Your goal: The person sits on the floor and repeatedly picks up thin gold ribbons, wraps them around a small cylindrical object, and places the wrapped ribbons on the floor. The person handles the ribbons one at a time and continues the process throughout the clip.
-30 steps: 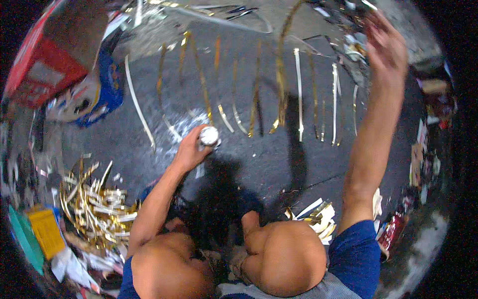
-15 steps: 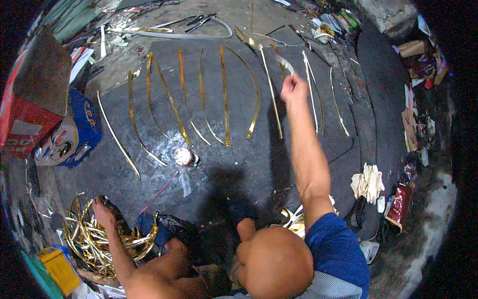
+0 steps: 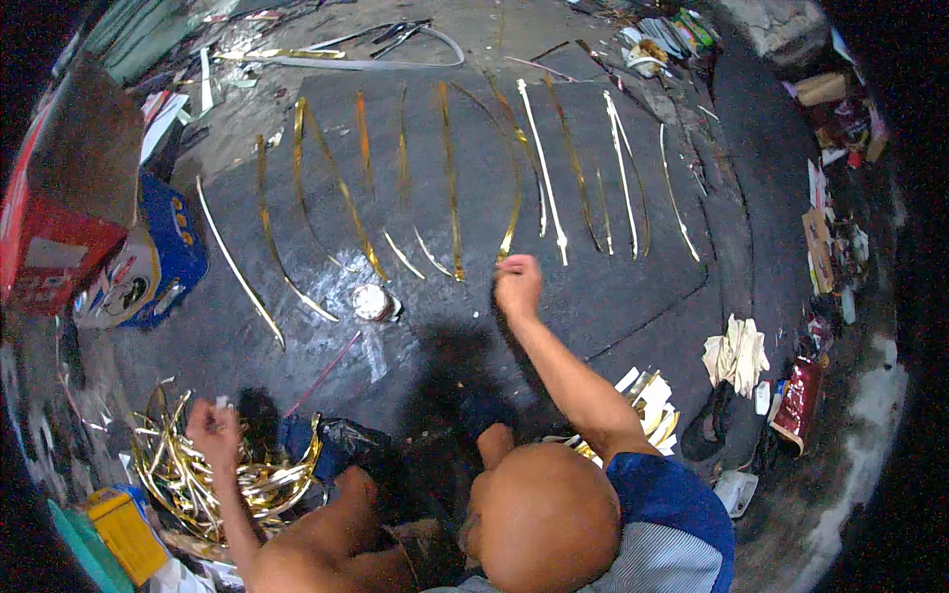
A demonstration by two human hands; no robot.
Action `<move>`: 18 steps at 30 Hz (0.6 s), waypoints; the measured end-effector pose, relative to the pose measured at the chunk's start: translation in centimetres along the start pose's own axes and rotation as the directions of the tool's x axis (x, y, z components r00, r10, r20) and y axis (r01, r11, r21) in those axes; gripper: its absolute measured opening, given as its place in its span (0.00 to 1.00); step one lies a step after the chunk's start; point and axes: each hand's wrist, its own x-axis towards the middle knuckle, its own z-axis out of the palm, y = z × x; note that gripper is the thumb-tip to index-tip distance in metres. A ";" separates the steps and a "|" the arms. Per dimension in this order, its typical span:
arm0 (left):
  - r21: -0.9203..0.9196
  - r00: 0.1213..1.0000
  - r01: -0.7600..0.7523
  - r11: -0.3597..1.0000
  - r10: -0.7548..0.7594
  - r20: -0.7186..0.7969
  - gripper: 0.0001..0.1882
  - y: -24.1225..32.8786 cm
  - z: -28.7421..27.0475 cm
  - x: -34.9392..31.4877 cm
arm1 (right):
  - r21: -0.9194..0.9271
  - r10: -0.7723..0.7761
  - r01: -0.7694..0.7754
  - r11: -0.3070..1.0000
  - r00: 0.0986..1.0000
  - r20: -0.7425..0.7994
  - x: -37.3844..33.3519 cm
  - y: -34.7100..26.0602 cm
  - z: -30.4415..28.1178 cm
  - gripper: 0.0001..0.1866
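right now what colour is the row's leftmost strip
The leftmost strip looks white, best seen in the head view.

Dimly lit overall, clearest toward the middle and sinking to grainy black around the round fisheye rim. Appears lit from above and behind, throwing a dark shadow (image 3: 453,364) forward across the dark floor (image 3: 618,296). Glints off the gold strips (image 3: 450,183) and washes out the top of the white can (image 3: 371,301). Smears the left hand (image 3: 213,428) and softens the right hand (image 3: 519,290) with blur. Bends and stretches the red box (image 3: 61,252) near the left edge
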 end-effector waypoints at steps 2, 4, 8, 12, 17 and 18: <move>-0.108 0.984 -0.032 0.994 0.050 0.169 0.13 7.1 2.5 0.4 | 0.171 -0.125 0.045 0.984 0.859 0.496 -4.0 -4.9 0.8 0.33; -0.298 0.943 0.001 0.955 0.098 0.318 0.05 10.6 4.5 1.1 | 0.271 -0.391 0.282 0.921 0.665 0.636 -7.1 -10.2 2.3 0.41; -0.457 0.892 0.178 0.872 0.053 0.450 0.19 11.9 10.7 1.4 | 0.210 -0.444 0.406 0.889 0.661 0.605 -9.5 -13.5 4.5 0.40; -0.610 0.759 0.630 0.481 -0.213 0.615 0.28 11.1 13.3 1.5 | 0.223 -0.430 0.369 0.902 0.721 0.543 -7.9 -14.4 6.3 0.24; -0.539 0.630 0.766 0.350 -0.245 0.737 0.20 10.3 15.6 1.6 | 0.369 -0.152 -0.055 0.928 0.848 0.508 -6.0 -14.7 5.6 0.27; -0.544 0.598 0.799 0.255 -0.252 0.761 0.19 10.0 15.9 1.1 | 0.479 -0.162 -0.129 0.868 0.839 0.519 -6.4 -15.7 5.4 0.27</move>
